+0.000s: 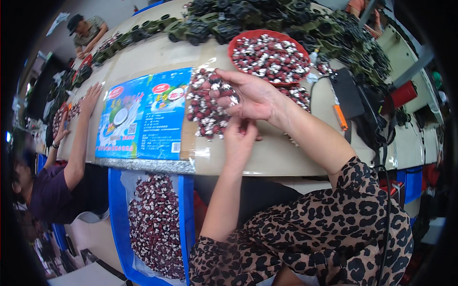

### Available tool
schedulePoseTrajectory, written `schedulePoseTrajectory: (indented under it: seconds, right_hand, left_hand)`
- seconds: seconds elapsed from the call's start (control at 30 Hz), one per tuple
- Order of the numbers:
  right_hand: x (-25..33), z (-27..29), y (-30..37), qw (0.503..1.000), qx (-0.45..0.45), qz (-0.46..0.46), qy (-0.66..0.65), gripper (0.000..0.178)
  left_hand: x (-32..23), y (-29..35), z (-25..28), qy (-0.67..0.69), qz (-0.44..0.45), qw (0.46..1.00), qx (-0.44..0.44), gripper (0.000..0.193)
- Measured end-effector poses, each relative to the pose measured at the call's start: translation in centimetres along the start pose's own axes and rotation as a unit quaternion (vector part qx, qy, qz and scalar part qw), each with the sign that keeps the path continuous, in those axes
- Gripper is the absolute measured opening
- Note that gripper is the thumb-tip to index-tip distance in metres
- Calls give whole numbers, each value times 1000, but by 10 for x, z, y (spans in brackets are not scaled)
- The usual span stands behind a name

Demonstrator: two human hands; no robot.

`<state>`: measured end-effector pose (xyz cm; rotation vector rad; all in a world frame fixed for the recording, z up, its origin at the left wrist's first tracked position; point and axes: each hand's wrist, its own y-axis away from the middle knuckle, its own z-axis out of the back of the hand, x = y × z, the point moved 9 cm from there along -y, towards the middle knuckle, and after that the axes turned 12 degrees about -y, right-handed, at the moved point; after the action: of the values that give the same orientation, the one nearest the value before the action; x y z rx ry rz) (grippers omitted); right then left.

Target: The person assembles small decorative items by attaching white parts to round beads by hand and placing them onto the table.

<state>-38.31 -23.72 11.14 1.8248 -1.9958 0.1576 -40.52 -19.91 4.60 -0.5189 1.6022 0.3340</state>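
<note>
A heap of small dark red and white parts (206, 107) lies on the table in front of me, at the right edge of a printed blue carton sheet (143, 114). My right hand (255, 97) is over the heap's right side, its fingers curled around a few of these dark red and white parts (220, 87). Just below it, my left hand (242, 136) has its fingers closed together, close against the right hand. What those fingers pinch, if anything, is too small and partly hidden.
A red basket (231, 51) of similar parts stands behind my hands. Green toy vehicles (200, 28) line the table's far side. A blue bin (116, 209) full of parts sits below the front edge. A co-worker in purple (57, 190) reaches in at left; an orange cutter (340, 117) lies right.
</note>
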Motion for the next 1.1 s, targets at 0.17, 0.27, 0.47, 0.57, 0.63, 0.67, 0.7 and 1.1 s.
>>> schedulePoseTrajectory:
  seconds: [0.17, 0.27, 0.47, 0.57, 0.63, 0.67, 0.7, 1.1]
  right_hand:
    - [6, 54, 42, 994, -88, 65, -1, 25]
    - [6, 75, 61, 991, -119, 68, 11, 23]
    - [-2, 101, 67, 983, -171, 67, -22, 19]
    - [-7, 100, 60, 988, -144, 55, 20, 25]
    - [-12, 97, 57, 989, -133, 47, 47, 25]
    - [-14, 94, 56, 989, -122, 42, 77, 26]
    - [-16, 95, 55, 986, -122, 39, 108, 27]
    - [-28, 103, 50, 985, -101, 34, 134, 27]
  left_hand:
    - [3, 2, 14, 72, 28, 997, -21, 19]
    - [9, 0, 20, 112, 41, 993, -17, 19]
    - [9, -1, 26, 152, 57, 987, -12, 12]
    - [10, 0, 29, 134, 54, 989, -11, 10]
    - [5, 1, 27, 175, 18, 984, 26, 9]
    - [5, 2, 27, 173, 19, 985, 24, 9]
    - [4, 2, 27, 148, 19, 989, 1, 9]
    - [10, 5, 26, 20, 15, 999, -34, 27]
